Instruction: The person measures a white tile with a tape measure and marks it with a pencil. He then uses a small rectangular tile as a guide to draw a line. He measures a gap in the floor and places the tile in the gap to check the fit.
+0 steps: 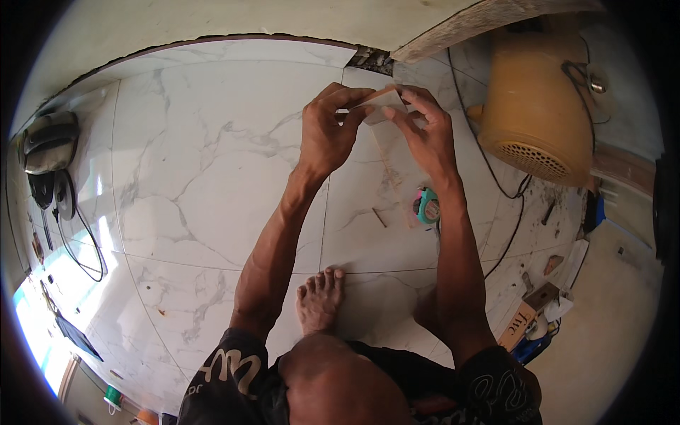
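— What did the two hands hold at that moment?

— The left hand [327, 131] and the right hand [423, 134] held one small pale flat piece [382, 99] between them, in the air above the marble floor [198, 163], toward its far edge. The fingers of both hands pinched it, one hand at each end.

— How would it handle?

— I judge it light and thin – perhaps stiff like a tile offcut, so it could snap if bent. Holding it at the two ends looked right.

— What lay around?

— A turquoise tape measure [427, 207] lay on the floor under the right wrist, a yellow motor housing [531, 106] stood near the far right edge, and a bare foot [320, 301] rested near the person.
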The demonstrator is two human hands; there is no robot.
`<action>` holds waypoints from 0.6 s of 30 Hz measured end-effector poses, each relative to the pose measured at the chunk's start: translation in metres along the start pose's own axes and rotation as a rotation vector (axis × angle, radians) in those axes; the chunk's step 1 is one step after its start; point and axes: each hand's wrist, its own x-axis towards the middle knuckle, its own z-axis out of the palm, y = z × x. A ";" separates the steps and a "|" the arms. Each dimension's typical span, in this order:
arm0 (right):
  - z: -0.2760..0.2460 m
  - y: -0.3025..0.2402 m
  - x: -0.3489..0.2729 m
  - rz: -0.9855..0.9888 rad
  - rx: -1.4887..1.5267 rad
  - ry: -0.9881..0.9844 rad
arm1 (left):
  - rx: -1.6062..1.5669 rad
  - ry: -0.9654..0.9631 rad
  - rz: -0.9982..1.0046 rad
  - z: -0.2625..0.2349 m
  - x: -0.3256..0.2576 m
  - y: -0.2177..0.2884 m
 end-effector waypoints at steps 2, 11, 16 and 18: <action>-0.005 -0.004 0.002 0.126 0.167 -0.020 | 0.024 0.004 0.031 0.001 0.001 0.006; -0.016 -0.016 -0.007 0.523 0.669 -0.013 | -0.428 -0.047 -0.354 -0.002 -0.015 0.008; -0.014 -0.005 -0.018 0.650 0.943 -0.125 | -0.739 -0.106 -0.351 0.001 -0.035 0.005; -0.013 -0.001 -0.020 0.628 1.060 -0.193 | -0.878 -0.144 -0.330 0.002 -0.041 0.007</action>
